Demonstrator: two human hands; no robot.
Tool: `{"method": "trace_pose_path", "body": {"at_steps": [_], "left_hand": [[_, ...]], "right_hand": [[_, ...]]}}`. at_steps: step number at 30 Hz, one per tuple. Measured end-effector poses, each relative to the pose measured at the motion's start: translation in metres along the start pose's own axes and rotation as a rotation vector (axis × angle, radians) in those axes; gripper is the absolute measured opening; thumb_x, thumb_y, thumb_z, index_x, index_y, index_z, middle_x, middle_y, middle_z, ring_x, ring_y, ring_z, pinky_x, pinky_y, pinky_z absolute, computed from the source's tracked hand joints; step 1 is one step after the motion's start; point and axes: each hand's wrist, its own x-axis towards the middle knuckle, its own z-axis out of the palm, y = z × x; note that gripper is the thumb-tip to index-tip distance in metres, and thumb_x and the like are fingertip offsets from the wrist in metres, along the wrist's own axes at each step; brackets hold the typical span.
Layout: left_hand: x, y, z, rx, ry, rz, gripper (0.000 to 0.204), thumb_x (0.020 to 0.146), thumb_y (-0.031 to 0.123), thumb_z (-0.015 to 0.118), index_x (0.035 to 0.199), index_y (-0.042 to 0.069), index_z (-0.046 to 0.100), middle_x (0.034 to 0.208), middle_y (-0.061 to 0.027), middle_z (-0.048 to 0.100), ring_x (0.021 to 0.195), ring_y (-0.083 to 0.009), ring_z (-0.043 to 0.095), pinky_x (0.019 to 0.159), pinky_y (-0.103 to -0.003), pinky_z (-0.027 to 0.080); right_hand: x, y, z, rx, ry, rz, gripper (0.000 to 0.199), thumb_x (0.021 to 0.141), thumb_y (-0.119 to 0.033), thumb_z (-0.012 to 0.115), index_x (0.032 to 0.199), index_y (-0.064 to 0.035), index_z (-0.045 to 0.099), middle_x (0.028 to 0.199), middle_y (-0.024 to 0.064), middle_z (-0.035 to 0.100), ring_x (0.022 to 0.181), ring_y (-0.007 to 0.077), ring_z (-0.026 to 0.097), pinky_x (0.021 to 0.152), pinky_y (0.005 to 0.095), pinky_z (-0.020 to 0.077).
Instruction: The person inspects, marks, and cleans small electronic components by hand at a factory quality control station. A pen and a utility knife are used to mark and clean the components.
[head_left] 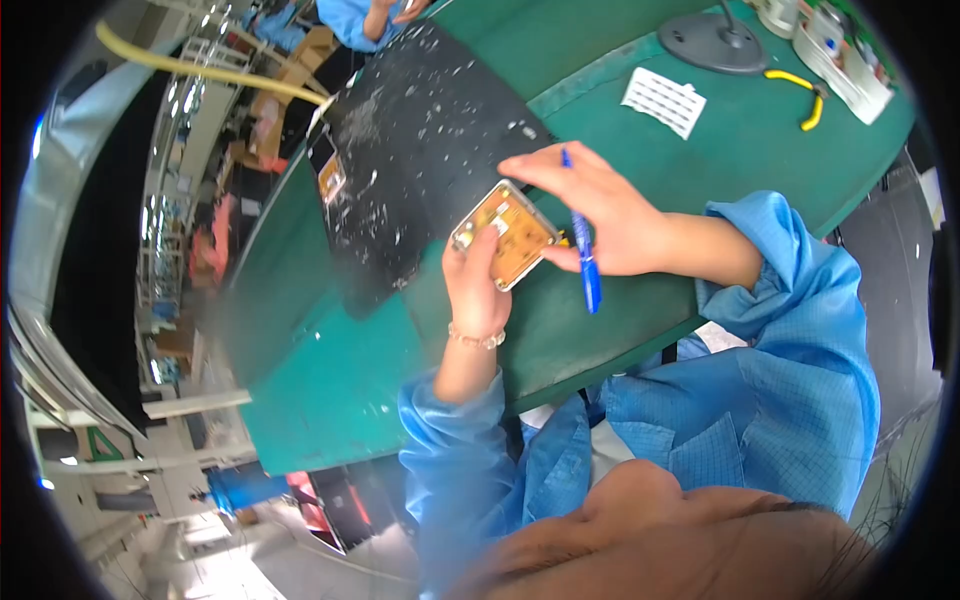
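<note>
Blue smock sleeves come up from below, so you're looking right over the person's shoulders. Left hand (478, 285) pinches a small rectangular board (506, 235), metal-rimmed with an amber face, held just over the green bench (330, 370) beside a scuffed black mat (420, 130). Right hand (590, 205) steadies its far edge, fingers clamped on a blue pen (584, 250). Looks like inspecting; marking would need the tip turned onto the board.

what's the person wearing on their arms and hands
Both arms are in loose light-blue sleeves of a finely checked work coat, pushed back above the wrists. The left hand is bare, with a thin beaded bracelet at the wrist. The right hand is bare, no glove.
</note>
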Motion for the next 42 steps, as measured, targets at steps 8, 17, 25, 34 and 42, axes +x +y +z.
{"method": "trace_pose_path", "body": {"at_steps": [8, 17, 25, 34, 42], "left_hand": [[0.076, 0.017, 0.082, 0.098, -0.1, -0.055, 0.036, 0.094, 0.016, 0.053, 0.125, -0.002, 0.053, 0.11, -0.0123, 0.066, 0.096, -0.0235, 0.067, 0.077, -0.036, 0.056], [0.225, -0.011, 0.17, 0.177, -0.155, -0.023, 0.026, 0.091, 0.015, 0.059, 0.115, 0.006, 0.056, 0.103, -0.0103, 0.068, 0.083, -0.0239, 0.069, 0.065, -0.035, 0.056], [0.243, -0.021, 0.197, 0.176, -0.154, -0.004, 0.025, 0.088, 0.015, 0.063, 0.111, 0.006, 0.056, 0.097, -0.0099, 0.068, 0.076, -0.0238, 0.07, 0.057, -0.033, 0.057], [0.233, -0.02, 0.2, 0.199, -0.124, 0.009, 0.025, 0.086, 0.015, 0.065, 0.107, 0.005, 0.058, 0.094, -0.0094, 0.068, 0.075, -0.0231, 0.07, 0.053, -0.033, 0.056], [0.233, -0.027, 0.202, 0.215, -0.128, -0.005, 0.022, 0.086, 0.013, 0.063, 0.107, 0.005, 0.059, 0.096, -0.0108, 0.068, 0.08, -0.0236, 0.07, 0.057, -0.037, 0.058]], "right_hand": [[-0.01, -0.024, 0.0, -0.113, 0.13, -0.461, 0.041, 0.081, -0.01, 0.061, 0.122, -0.015, 0.06, 0.126, 0.0092, 0.058, 0.111, 0.0248, 0.054, 0.097, 0.047, 0.0423], [-0.003, -0.019, -0.001, -0.201, 0.179, -0.411, 0.043, 0.081, -0.011, 0.065, 0.124, -0.0175, 0.058, 0.13, 0.0088, 0.057, 0.109, 0.0241, 0.055, 0.094, 0.0461, 0.0438], [-0.001, -0.019, -0.005, -0.249, 0.253, -0.378, 0.044, 0.08, -0.01, 0.066, 0.123, -0.0184, 0.059, 0.128, 0.0073, 0.06, 0.109, 0.024, 0.054, 0.093, 0.0465, 0.0428], [-0.001, -0.024, -0.002, -0.268, 0.248, -0.391, 0.042, 0.079, -0.011, 0.066, 0.119, -0.0196, 0.06, 0.128, 0.0053, 0.06, 0.109, 0.0227, 0.052, 0.096, 0.047, 0.0409], [-0.003, -0.021, -0.003, -0.322, 0.175, -0.354, 0.041, 0.078, -0.014, 0.065, 0.119, -0.0199, 0.059, 0.128, 0.005, 0.059, 0.111, 0.0234, 0.052, 0.097, 0.0499, 0.0387]]}}
